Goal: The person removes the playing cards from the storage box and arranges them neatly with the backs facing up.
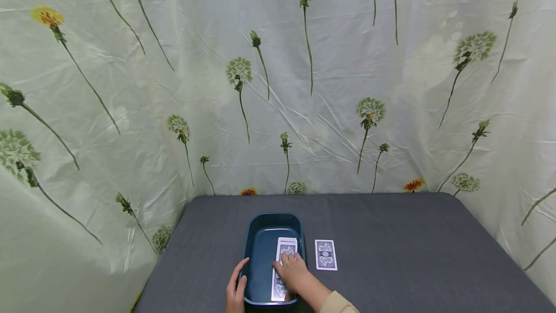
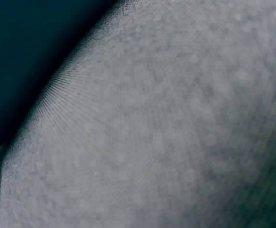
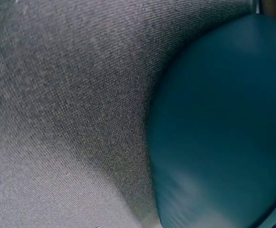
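A dark teal rectangular tray (image 1: 270, 221) holds playing cards (image 1: 286, 247) with blue-and-white patterned backs, overlapping in a column along its right side. My right hand (image 1: 293, 272) reaches in over them, gripping a card with the thumb at its left edge and fingertips across its top and right side. How many cards lie beneath is hidden. Against the tray's left rim rests my left hand (image 1: 236, 289), index finger and thumb extended and apart. The wrist views show the tray's outer wall (image 3: 214, 114) but neither hand's grip clearly.
One more playing card (image 1: 326, 255), back side up, lies on the grey cloth-covered table (image 1: 391, 245) just right of the tray. Behind the table hangs a pale curtain (image 1: 278, 124) printed with dandelions.
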`<state>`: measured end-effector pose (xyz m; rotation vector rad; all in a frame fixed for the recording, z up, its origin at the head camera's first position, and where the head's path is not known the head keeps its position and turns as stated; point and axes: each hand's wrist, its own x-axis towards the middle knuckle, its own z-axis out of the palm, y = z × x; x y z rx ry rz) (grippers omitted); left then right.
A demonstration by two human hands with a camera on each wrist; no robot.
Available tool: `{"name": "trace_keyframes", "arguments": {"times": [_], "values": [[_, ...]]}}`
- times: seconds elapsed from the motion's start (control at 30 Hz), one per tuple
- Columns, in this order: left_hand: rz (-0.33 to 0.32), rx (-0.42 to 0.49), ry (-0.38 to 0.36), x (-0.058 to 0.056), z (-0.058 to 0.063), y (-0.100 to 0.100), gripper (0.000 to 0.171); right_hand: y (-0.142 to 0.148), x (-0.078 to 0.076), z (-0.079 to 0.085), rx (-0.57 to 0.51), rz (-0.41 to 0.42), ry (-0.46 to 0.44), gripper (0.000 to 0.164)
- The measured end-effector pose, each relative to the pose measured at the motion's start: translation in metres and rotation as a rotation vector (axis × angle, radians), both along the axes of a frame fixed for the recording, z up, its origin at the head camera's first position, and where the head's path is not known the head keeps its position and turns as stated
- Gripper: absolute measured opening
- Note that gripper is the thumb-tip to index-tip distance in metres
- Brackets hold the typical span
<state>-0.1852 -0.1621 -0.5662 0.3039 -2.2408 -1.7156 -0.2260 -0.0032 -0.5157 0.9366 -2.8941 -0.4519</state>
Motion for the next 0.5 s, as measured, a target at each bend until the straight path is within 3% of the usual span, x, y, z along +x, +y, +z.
{"name": "trace_keyframes", "arguments": {"times": [0.17, 0.33, 0.5], "values": [[0.010, -0.005, 0.003, -0.0011, 0.0004, 0.0009, 0.035, -0.0007, -0.0028, -0.0014, -0.008, -0.005, -0.012, 0.088], [0.005, -0.005, 0.005, -0.0006, 0.0000, 0.0008, 0.034, 0.0017, -0.0024, -0.0037, -0.001, 0.038, 0.070, 0.089], [-0.004, 0.000, 0.063, -0.0002, -0.0015, 0.0005, 0.032, 0.0032, -0.0013, -0.0056, 0.025, 0.063, 0.131, 0.093]]}}
